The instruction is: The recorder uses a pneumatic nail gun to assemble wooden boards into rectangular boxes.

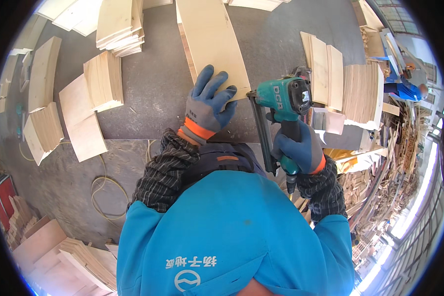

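My left hand (208, 101), in a grey and blue work glove with an orange cuff, presses on the near end of a long pale wooden board (213, 42). Its fingers are spread across the wood. My right hand (303, 148), gloved alike, is wrapped round the grip of a teal and black air nail gun (274, 98). The gun's nose touches or nearly touches the board's near right corner; I cannot tell which. Its long black magazine slants down toward me. Under the board's left edge a strip of darker wood shows.
The board lies on a dark work table (153, 93). Stacks of thin panels (106, 79) stand on the left, and more panel stacks (362, 93) on the right. A thin yellowish hose (106, 197) coils on the floor. Scrap wood (380, 182) is heaped at right, near another person (409, 91).
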The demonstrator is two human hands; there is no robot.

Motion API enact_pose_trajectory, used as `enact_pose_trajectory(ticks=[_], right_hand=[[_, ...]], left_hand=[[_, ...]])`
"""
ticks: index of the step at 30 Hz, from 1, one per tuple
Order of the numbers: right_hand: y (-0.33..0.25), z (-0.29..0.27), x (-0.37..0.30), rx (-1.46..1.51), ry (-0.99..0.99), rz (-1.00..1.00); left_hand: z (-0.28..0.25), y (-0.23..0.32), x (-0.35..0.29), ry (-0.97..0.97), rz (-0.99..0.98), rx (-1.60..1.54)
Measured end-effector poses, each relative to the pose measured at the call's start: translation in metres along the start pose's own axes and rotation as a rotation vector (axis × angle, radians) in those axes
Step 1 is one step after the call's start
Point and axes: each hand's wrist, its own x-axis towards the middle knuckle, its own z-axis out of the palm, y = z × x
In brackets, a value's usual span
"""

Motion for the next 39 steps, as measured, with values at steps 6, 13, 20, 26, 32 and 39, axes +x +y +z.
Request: enact_pose_trajectory(ticks=[6,13,20,26,32,39], right_hand=[[-0.009,0.0,-0.001,-0.102,0.005,0.036],[-0.016,0.007,-0.004,-0.067,0.008,0.022],[-0.018,-0.002,-0.022,-0.029,0.024,0.004],[-0.012,0.005,-0.031,0.114,0.04,-0.109],[-0.01,0.021,-0.026,0.135,-0.019,-0.086],[-0.005,0.04,-0.014,0.016,-0.061,-0.054]], left_hand=[[-0.004,-0.001,0.004,0.014,0.047,0.022],[-0.001,0.0,0.002,0.002,0.018,0.0],[-0.007,-0.002,-0.001,-0.011,0.016,0.009],[-0.037,0.016,0.002,-0.065,-0.071,0.077],[-0.053,0.009,-0.039,-0.056,-0.324,-0.086],[-0.051,0.003,-0.038,-0.002,-0.31,-0.175]])
